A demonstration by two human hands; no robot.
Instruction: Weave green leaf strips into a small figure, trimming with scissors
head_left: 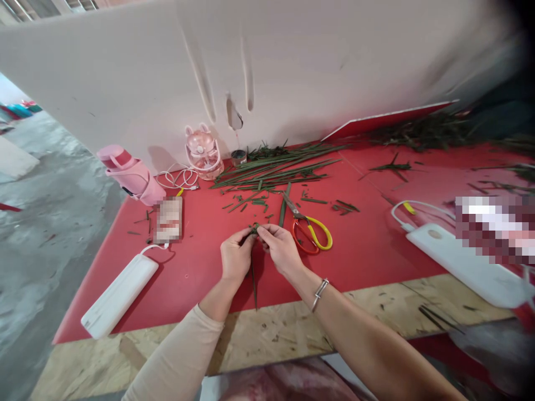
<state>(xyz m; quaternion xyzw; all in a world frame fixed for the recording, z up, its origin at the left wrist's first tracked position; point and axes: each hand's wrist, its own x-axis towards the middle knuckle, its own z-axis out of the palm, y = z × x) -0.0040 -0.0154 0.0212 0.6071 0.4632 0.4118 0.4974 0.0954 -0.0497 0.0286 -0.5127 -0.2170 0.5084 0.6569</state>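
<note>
Close together over the red table top, my left hand [237, 253] and my right hand [281, 245] pinch a small piece of dark green leaf strip [254, 229] between thumbs and fingers. It looks folded or knotted, though the fingertips cover much of it. A thin strip end [254, 287] hangs below my left hand toward the table's front. Just right of my right hand lie scissors [311, 228] with one yellow and one red-orange handle loop. A flat green strip [285, 205] lies beside their blades.
Long green strips [276, 167] lie in a pile at the back, with short offcuts in front. A pink bottle [131, 175], a clear pink cup [203, 153] and a white power bank [119, 295] stand or lie left. Another white power bank [468, 264] is right.
</note>
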